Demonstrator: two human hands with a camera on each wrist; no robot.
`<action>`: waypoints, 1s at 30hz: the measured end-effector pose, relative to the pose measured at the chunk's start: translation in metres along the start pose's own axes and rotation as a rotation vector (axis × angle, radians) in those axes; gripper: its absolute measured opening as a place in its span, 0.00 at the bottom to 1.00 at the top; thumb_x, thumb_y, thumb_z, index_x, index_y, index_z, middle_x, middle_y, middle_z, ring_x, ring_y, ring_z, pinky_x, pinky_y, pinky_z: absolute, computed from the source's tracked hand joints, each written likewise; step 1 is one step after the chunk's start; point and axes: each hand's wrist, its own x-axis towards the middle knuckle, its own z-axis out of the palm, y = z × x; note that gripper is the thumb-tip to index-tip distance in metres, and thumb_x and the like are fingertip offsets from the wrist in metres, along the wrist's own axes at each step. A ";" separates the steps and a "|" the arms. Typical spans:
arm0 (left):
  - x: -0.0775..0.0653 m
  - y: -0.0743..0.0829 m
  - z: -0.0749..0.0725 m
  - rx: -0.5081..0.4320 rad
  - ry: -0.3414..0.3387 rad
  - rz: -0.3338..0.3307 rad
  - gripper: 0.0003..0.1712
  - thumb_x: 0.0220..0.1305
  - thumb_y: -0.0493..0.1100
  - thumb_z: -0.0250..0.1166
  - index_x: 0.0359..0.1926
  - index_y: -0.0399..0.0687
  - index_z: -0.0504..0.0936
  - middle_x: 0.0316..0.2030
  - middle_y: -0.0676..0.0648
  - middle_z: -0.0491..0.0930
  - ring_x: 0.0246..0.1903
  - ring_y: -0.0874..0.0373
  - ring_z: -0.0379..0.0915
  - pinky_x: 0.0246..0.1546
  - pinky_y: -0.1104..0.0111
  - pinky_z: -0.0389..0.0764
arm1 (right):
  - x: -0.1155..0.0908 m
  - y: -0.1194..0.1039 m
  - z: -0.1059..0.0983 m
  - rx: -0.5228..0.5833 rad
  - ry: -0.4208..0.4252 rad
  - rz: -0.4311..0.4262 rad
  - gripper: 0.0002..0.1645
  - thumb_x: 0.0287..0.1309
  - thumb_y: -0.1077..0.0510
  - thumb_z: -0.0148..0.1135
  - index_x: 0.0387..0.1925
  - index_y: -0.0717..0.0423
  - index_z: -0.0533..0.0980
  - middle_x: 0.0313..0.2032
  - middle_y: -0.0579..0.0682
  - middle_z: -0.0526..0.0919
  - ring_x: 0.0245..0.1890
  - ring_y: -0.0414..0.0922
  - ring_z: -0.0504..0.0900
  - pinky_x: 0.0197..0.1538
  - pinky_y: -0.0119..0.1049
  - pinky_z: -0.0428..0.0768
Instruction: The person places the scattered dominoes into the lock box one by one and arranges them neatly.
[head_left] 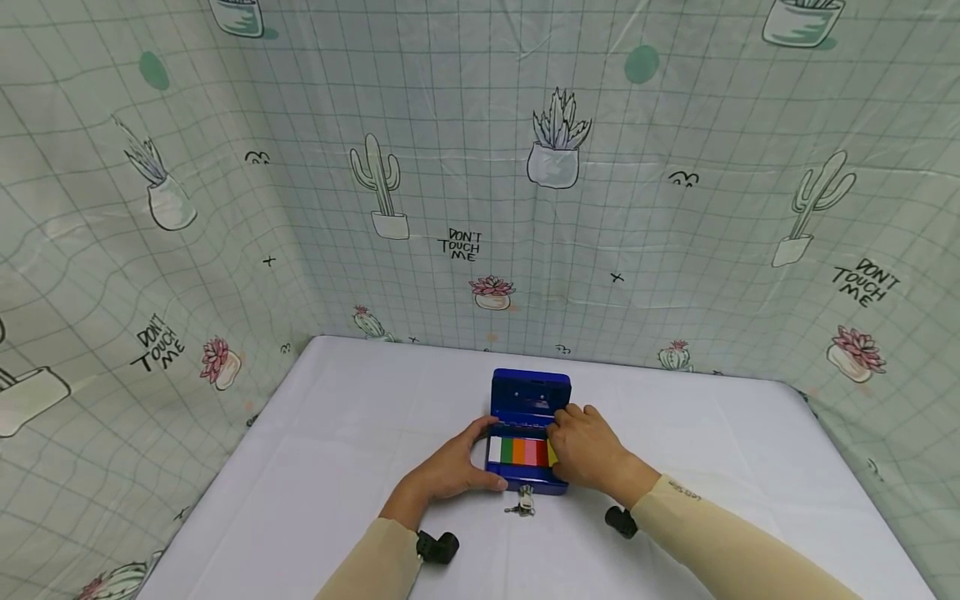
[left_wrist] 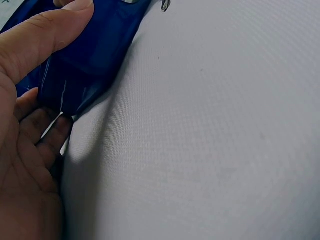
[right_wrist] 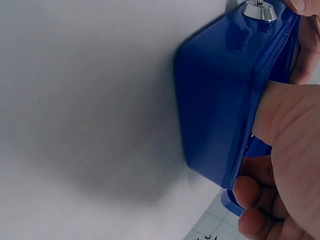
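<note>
A blue cash box point(head_left: 543, 487) stands on the table with its lid point(head_left: 531, 387) raised. Coloured blocks point(head_left: 519, 452) lie side by side inside, from white at the left through green, orange, pink and red to a yellow block point(head_left: 552, 454) at the right end. My left hand point(head_left: 450, 467) grips the box's left end, thumb at the front rim and fingers farther back. Over the right end, my right hand point(head_left: 588, 446) reaches in with thumb and fingers at the yellow block's two ends; its fingertips are partly hidden. Keys point(head_left: 523, 506) hang at the front lock point(right_wrist: 260, 11).
White cloth covers the table point(head_left: 375, 392). A patterned curtain point(head_left: 465, 167) hangs behind and along both sides. Black wrist cameras sit under the left wrist point(head_left: 438, 547) and the right wrist point(head_left: 621, 522).
</note>
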 end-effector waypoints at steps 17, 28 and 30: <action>0.000 0.003 -0.001 -0.006 -0.001 -0.014 0.59 0.53 0.56 0.84 0.81 0.63 0.60 0.81 0.43 0.59 0.79 0.38 0.56 0.75 0.32 0.56 | 0.000 0.001 0.001 0.047 0.016 0.003 0.23 0.52 0.45 0.80 0.41 0.59 0.87 0.37 0.54 0.85 0.37 0.50 0.75 0.39 0.41 0.73; 0.002 0.000 0.001 -0.006 0.006 -0.017 0.60 0.53 0.55 0.84 0.81 0.62 0.60 0.81 0.43 0.59 0.79 0.38 0.56 0.75 0.32 0.56 | -0.002 0.001 0.002 0.050 0.033 0.011 0.21 0.52 0.46 0.81 0.38 0.58 0.87 0.35 0.54 0.85 0.35 0.49 0.75 0.38 0.41 0.74; 0.002 0.000 0.001 -0.007 0.006 -0.022 0.60 0.53 0.56 0.84 0.81 0.63 0.60 0.82 0.43 0.59 0.79 0.38 0.55 0.75 0.31 0.55 | -0.003 0.001 0.003 0.049 0.041 0.008 0.22 0.52 0.45 0.81 0.38 0.58 0.87 0.35 0.53 0.85 0.35 0.49 0.75 0.38 0.41 0.75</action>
